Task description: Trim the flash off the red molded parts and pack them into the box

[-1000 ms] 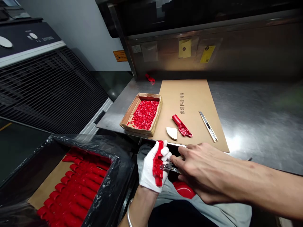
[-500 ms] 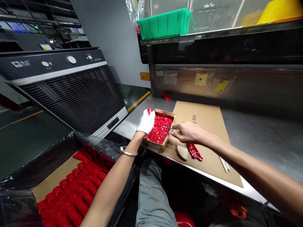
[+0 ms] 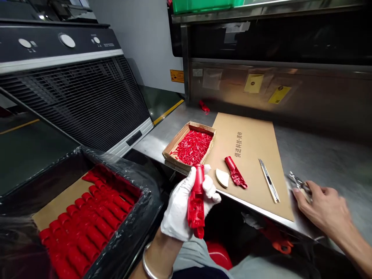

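Observation:
My left hand (image 3: 178,209), in a white glove, is wrapped round a red plastic part (image 3: 197,207) above my lap, its hollow side facing up. Bare and at the right of the metal table, my right hand (image 3: 322,203) has its fingers on metal pliers (image 3: 299,183). On the cardboard sheet (image 3: 252,135) lie a second red part (image 3: 236,173), a cream wedge-shaped piece (image 3: 222,178) and a white utility knife (image 3: 269,180). Left of the sheet, a shallow cardboard box (image 3: 209,144) holds many small red sticks (image 3: 193,147).
At the lower left, a plastic-lined bin (image 3: 148,201) holds rows of red parts (image 3: 95,224). A small red piece (image 3: 204,106) lies at the table's back. A shelf (image 3: 261,11) with a green crate (image 3: 203,5) is above. A black grille (image 3: 78,100) stands at the left.
My left hand has come back from the box towards me, its red part now fully seen. My right hand has moved right with the pliers, down to the table. The view has tilted down.

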{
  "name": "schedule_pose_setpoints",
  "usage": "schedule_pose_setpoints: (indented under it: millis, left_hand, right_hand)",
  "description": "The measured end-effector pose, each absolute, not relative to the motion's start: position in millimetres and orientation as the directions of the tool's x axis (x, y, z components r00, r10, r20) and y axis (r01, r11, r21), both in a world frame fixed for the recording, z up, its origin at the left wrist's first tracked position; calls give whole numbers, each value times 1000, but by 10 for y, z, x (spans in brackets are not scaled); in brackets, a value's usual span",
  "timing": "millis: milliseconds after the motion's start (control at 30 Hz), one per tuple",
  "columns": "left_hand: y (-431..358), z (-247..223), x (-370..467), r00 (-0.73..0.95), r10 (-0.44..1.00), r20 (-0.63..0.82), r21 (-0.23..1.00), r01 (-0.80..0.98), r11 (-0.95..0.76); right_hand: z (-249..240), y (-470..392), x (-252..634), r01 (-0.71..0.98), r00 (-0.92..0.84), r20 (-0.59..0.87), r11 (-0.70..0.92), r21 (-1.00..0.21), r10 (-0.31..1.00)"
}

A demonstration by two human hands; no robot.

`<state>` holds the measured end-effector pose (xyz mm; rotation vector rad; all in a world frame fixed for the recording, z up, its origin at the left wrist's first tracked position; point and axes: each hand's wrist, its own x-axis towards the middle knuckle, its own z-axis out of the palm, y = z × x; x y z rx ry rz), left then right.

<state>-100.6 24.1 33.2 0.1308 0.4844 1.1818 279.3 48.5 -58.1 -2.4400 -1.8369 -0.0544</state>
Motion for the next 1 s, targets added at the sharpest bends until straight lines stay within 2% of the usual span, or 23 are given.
schedule_pose_setpoints:
  millis: [167,400,533,667,867,1000]
  left_hand:
    - [150,365,-903,332,884,-329,280,-860,427]
    - [113,363,-863,386,877,-287,237,-858,455]
    - [118,367,-818,379,880,-288,268,-850,453]
    - [127,354,-804,319,875,-365,304,-847,435]
    - [134,321,-802,245,875,-417,359,-841,406]
    - [134,317,-783,259,870,-420,359,-833,422]
  right_hand:
    - [-826,336,2831,955,296,141,-297,-10,945]
    - [-616,419,2712,966,255,209,-259,-12,944]
    - [-519,518,2494,993,115,146,-111,-35,983]
    - [-512,585,2351,998,40,94,-35,-59,995]
    - [-581,588,2331,996,22,63,-17,-86,998]
    - [-744,626,2321,992,30,46,-25,-120,999]
